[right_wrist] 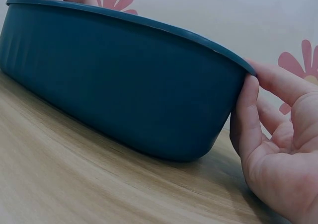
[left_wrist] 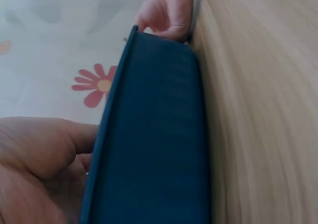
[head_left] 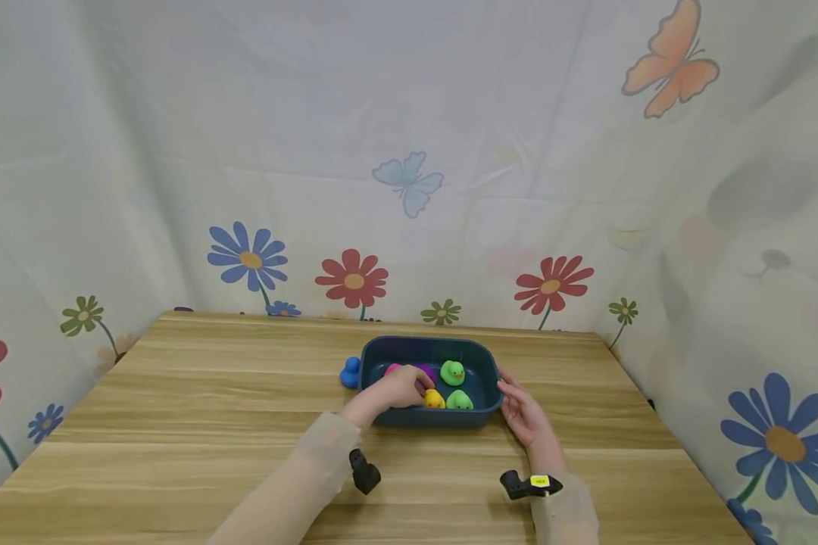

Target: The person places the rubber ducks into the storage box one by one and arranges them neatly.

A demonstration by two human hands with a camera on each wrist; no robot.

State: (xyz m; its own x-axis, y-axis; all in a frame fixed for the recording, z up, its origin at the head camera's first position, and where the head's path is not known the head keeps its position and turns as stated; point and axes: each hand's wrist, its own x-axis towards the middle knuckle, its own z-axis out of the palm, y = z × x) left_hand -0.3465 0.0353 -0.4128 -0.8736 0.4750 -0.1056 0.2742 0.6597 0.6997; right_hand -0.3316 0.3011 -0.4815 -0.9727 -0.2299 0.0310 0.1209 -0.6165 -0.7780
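A dark teal plastic basin (head_left: 429,416) sits on the wooden table with several small rubber ducks inside. My left hand (head_left: 402,386) reaches over its near left rim. Its fingertips are down among a purple duck (head_left: 426,371) and a yellow duck (head_left: 435,399); the basin wall hides them in the left wrist view, so a hold cannot be told. Part of a pink duck (head_left: 393,368) shows behind that hand. Two green ducks (head_left: 453,372) lie toward the basin's right. My right hand (right_wrist: 278,144) holds the right end, its fingers against the rim and outer wall.
A blue duck (head_left: 351,373) stands outside the basin, by its left end. The wooden table (head_left: 245,378) meets a white cloth backdrop (head_left: 300,182) printed with flowers and butterflies. Each wrist carries a black camera mount (head_left: 364,471).
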